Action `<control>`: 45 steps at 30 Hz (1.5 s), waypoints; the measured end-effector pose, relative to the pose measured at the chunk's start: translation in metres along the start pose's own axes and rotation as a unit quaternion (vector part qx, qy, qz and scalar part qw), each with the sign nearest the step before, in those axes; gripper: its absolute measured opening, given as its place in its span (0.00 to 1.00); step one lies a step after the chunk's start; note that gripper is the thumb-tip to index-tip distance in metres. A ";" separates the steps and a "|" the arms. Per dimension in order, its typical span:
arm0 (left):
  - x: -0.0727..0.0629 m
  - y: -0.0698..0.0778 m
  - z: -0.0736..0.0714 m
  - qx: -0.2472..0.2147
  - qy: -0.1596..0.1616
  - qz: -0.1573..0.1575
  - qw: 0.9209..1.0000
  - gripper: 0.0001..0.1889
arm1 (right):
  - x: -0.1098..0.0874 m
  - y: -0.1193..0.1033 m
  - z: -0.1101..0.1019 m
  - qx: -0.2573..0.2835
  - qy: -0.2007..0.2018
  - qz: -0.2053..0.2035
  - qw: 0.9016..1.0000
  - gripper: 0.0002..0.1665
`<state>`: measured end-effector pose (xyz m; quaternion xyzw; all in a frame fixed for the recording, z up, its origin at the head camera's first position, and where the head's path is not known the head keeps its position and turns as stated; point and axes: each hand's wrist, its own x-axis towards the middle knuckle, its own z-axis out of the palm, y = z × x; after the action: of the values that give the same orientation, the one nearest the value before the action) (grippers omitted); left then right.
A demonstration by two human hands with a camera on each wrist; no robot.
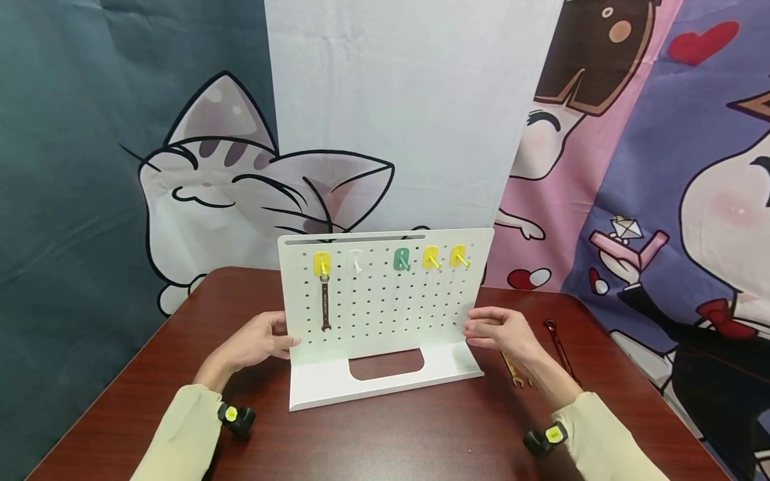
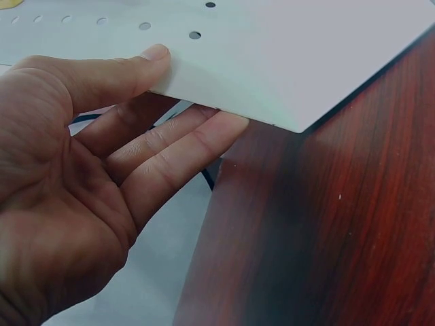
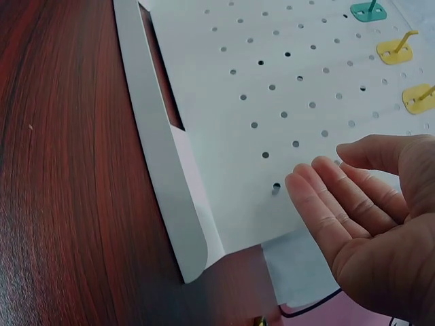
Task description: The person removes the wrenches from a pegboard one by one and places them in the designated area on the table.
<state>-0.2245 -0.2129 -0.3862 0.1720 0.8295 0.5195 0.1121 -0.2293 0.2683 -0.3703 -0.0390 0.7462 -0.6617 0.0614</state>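
Observation:
A white pegboard (image 1: 385, 321) stands upright on its folded base on the table. My left hand (image 1: 259, 339) holds its left edge, the thumb on the front face and the fingers (image 2: 183, 153) reaching behind. At the right edge is my right hand (image 1: 502, 332), its fingers (image 3: 323, 207) extended and loose, fingertips close to the perforated face. Along the top of the board sit yellow, white and green hooks, the green hook (image 1: 402, 259) near the middle. From the leftmost yellow hook (image 1: 322, 263) hangs a combination wrench (image 1: 325, 304).
Right of the board, yellow wrenches (image 1: 512, 369) lie on the brown table (image 1: 385, 441), partly hidden by my right hand and forearm. A darker wrench (image 1: 559, 347) lies farther right. Behind the table hangs a printed cartoon curtain (image 1: 421, 100).

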 end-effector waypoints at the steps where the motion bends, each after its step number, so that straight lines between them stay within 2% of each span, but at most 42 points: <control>1: 0.000 0.000 0.000 0.000 0.000 0.000 1.000 0.26 | -0.001 -0.001 0.001 0.001 -0.005 -0.001 1.000 0.29; 9: -0.001 -0.001 0.000 -0.004 0.000 0.001 1.000 0.25 | -0.003 -0.009 0.010 0.025 -0.035 -0.013 0.999 0.32; 13: 0.000 -0.001 0.000 -0.003 -0.001 0.004 1.000 0.25 | -0.004 -0.011 0.015 0.014 -0.044 -0.018 0.999 0.33; 34: -0.002 0.001 0.001 0.002 0.001 0.005 1.000 0.26 | -0.003 -0.024 0.043 0.013 -0.073 -0.038 0.997 0.36; 45: -0.001 0.002 0.001 0.001 0.001 0.008 1.000 0.26 | -0.001 -0.032 0.060 0.037 -0.089 -0.049 0.994 0.35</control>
<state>-0.2230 -0.2121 -0.3848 0.1783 0.8289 0.5192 0.1072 -0.2201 0.2058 -0.3453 -0.1321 0.7100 -0.6849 0.0970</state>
